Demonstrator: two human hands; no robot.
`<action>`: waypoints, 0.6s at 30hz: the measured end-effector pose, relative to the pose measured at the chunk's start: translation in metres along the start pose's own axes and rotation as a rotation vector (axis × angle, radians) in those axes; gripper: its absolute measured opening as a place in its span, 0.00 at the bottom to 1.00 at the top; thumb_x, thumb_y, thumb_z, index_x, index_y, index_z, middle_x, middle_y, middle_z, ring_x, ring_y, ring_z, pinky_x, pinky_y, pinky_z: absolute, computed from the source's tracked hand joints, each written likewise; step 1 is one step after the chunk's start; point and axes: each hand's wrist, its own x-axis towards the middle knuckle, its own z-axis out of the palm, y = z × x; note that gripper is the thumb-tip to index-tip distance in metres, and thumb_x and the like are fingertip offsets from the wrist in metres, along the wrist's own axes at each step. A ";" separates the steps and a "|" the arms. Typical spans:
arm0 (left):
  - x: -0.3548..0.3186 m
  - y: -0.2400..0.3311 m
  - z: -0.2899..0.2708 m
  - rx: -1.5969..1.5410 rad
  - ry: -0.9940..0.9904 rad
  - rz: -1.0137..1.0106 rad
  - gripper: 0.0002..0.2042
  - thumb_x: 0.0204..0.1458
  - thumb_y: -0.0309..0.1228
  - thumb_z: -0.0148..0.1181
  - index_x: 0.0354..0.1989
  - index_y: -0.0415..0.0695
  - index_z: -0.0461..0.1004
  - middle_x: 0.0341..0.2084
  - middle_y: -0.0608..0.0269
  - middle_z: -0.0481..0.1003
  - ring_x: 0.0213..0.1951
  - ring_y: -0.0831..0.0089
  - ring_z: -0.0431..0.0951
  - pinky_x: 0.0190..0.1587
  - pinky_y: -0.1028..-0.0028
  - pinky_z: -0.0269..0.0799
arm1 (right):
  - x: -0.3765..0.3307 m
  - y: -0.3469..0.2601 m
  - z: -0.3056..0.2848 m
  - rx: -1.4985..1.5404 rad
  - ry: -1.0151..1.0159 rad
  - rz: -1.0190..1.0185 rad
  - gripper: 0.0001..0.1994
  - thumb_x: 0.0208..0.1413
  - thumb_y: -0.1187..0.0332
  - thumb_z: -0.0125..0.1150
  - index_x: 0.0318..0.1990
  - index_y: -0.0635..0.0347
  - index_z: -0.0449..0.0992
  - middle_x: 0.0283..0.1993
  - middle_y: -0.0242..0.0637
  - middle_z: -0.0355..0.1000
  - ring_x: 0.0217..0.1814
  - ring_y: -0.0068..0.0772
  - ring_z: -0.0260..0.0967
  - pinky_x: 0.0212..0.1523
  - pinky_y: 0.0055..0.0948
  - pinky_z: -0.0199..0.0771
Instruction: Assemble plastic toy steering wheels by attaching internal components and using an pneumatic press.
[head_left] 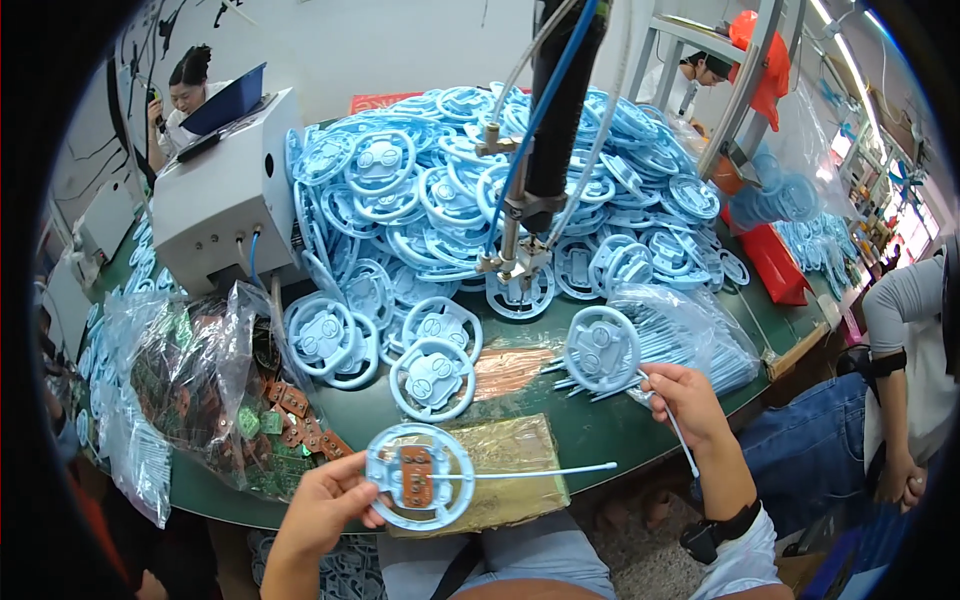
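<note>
Between the thumb and fingers of my left hand (325,502) is the rim of a light-blue plastic wheel (458,450), held over a yellowish tape-covered board (535,440). A small brown circuit board (415,476) sits in the wheel's middle. From there a thin light-blue stick (545,472) extends to the right; whether it is fixed to the wheel I cannot tell. My right hand (690,400) pinches another light-blue stick (684,445), which slants down toward my wrist. Near its fingertips a second wheel (602,350) rests against a bag of sticks (690,345).
A large heap of light-blue wheels (400,215) fills the table's back. A black machine column (555,120) with metal fittings hangs over the middle. At left stand a grey control box (215,215) and a bag of circuit boards (215,400). A person's arm (890,400) shows at right.
</note>
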 end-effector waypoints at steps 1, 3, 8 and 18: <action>0.001 -0.004 0.004 -0.012 -0.010 -0.018 0.23 0.58 0.21 0.56 0.63 0.31 0.63 0.32 0.54 0.79 0.26 0.76 0.78 0.29 0.78 0.76 | 0.008 -0.002 0.003 -0.003 -0.008 0.000 0.16 0.62 0.72 0.55 0.56 0.68 0.73 0.35 0.31 0.75 0.25 0.14 0.66 0.24 0.17 0.69; 0.003 -0.014 0.006 0.028 -0.049 -0.030 0.25 0.59 0.21 0.56 0.65 0.31 0.60 0.32 0.54 0.79 0.27 0.76 0.78 0.30 0.77 0.77 | 0.027 -0.005 0.007 -0.075 -0.073 0.084 0.15 0.62 0.72 0.55 0.55 0.67 0.73 0.36 0.31 0.75 0.26 0.14 0.66 0.25 0.17 0.69; 0.002 -0.022 0.020 0.074 -0.019 -0.064 0.26 0.60 0.23 0.56 0.66 0.32 0.59 0.32 0.55 0.79 0.28 0.76 0.78 0.31 0.77 0.78 | 0.052 -0.008 0.004 -0.350 -0.144 0.027 0.17 0.56 0.70 0.64 0.53 0.67 0.75 0.36 0.33 0.77 0.29 0.19 0.71 0.25 0.19 0.70; 0.005 -0.023 0.023 0.076 -0.013 -0.050 0.26 0.59 0.23 0.57 0.65 0.32 0.60 0.32 0.56 0.79 0.28 0.76 0.79 0.31 0.78 0.78 | 0.050 -0.032 0.006 -0.844 -0.092 -0.140 0.17 0.52 0.72 0.63 0.49 0.71 0.77 0.33 0.37 0.78 0.29 0.22 0.73 0.27 0.24 0.75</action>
